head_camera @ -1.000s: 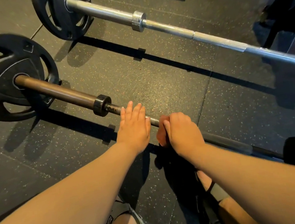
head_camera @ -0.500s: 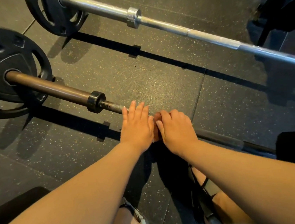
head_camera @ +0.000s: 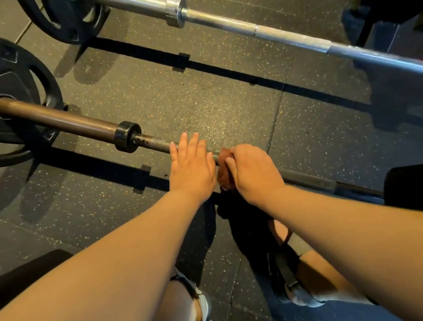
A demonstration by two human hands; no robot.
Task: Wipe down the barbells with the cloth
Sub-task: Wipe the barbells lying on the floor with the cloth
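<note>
Shows the left hand (head_camera: 191, 169) laid flat, fingers straight, on the near dark barbell (head_camera: 69, 121), just right of its collar (head_camera: 127, 136). Shows the right hand (head_camera: 252, 169), just beside the left, clenched around the reddish-brown cloth (head_camera: 223, 170) held against that same bar. Places the silver barbell (head_camera: 242, 26) far back, well apart, above the speckled floor (head_camera: 197, 96).

bare forearms (head_camera: 113, 277), strapped sandals (head_camera: 201, 302)

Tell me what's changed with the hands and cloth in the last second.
The right hand, gripping the cloth round the dark barbell, slid left until it met the left hand, then eased back slightly. The left hand stayed flat on the bar; the silver barbell stayed untouched.
</note>
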